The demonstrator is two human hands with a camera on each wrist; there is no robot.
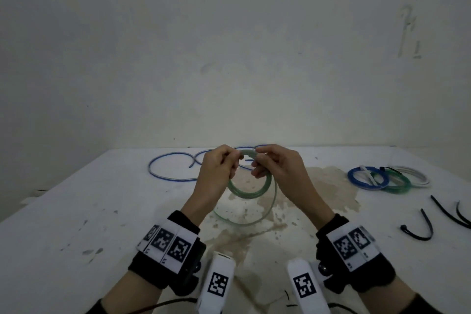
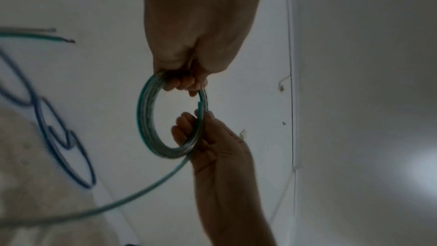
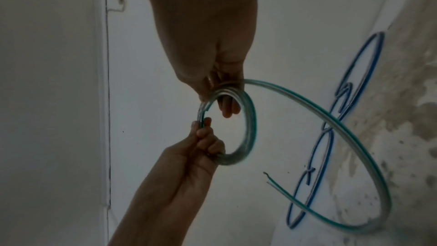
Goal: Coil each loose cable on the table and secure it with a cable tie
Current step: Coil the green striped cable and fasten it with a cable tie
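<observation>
A green-and-clear cable coil (image 1: 240,193) hangs in the air over the middle of the table, held by both hands at its top. My left hand (image 1: 228,163) grips the left side of the coil (image 2: 144,119) with curled fingers. My right hand (image 1: 260,166) pinches the right side of the coil (image 3: 251,128). The cable's loose tail (image 3: 354,147) sweeps out from the coil in one wide loop, and its bare end (image 3: 272,180) points away. Black cable ties (image 1: 421,228) lie at the right. A loose blue cable (image 1: 168,169) lies behind the hands.
Three tied coils, blue (image 1: 367,178), green (image 1: 396,183) and white (image 1: 416,175), sit at the back right of the white table (image 1: 76,211). More black ties (image 1: 451,213) lie near the right edge. A brown stain covers the table's middle. A bare wall stands behind.
</observation>
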